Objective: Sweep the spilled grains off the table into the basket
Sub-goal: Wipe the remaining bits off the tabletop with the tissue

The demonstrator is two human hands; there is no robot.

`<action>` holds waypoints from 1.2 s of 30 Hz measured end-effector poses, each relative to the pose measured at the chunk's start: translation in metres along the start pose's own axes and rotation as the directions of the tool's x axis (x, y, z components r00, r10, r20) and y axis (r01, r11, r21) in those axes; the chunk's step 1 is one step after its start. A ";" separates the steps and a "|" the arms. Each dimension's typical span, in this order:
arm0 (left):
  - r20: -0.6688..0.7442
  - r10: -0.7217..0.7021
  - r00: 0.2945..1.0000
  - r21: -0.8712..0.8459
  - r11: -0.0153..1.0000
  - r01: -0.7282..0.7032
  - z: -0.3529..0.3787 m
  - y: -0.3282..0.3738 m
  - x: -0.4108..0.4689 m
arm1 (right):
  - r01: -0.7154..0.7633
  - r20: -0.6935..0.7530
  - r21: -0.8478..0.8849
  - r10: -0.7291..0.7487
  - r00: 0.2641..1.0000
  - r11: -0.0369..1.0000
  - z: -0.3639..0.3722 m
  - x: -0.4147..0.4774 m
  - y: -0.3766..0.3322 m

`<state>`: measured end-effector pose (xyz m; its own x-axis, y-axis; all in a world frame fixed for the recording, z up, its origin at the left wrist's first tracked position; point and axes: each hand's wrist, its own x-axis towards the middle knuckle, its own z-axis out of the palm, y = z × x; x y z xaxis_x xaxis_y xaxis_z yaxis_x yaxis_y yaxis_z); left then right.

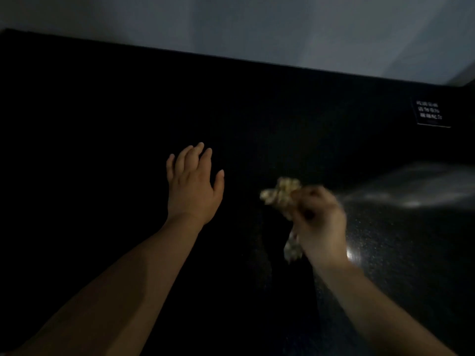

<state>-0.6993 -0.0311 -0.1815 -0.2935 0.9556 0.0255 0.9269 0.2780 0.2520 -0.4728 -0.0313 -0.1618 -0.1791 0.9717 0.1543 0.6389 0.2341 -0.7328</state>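
Spilled grains: none can be made out on the dark, dimly lit bench [108, 119], and the basket is out of view. A pale crumpled wad [281, 192], cloth or paper and too blurred to tell, is bunched in the curled fingers of the right hand [318, 222] low over the bench, probably as the sweeper. The left hand [192, 186] is flat, fingers straight and slightly spread, palm down, holding nothing, seemingly placed to steady or to corral grains; whether it touches the bench is unclear. A small lettered sign [431, 114] sits far right, below a pale wall [257, 27]
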 end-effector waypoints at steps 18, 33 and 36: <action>0.003 0.117 0.993 -0.201 0.973 -0.114 -0.028 -0.022 -0.112 | -0.061 0.108 0.090 0.051 0.993 0.994 -0.001 -0.078 -0.023; 0.067 0.160 0.985 -0.043 0.987 -0.158 -0.012 -0.037 -0.161 | -0.141 0.128 0.027 0.136 0.982 0.990 0.010 -0.155 -0.034; 0.080 0.157 0.984 -0.036 0.987 -0.155 -0.012 -0.036 -0.161 | -0.135 0.073 0.024 0.133 0.988 0.991 0.003 -0.119 -0.028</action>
<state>-0.6886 -0.1968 -0.1828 -0.1247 0.9921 -0.0127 0.9522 0.1232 0.2794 -0.4714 -0.1538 -0.1612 -0.1462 0.9892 0.0069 0.6389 0.0998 -0.7628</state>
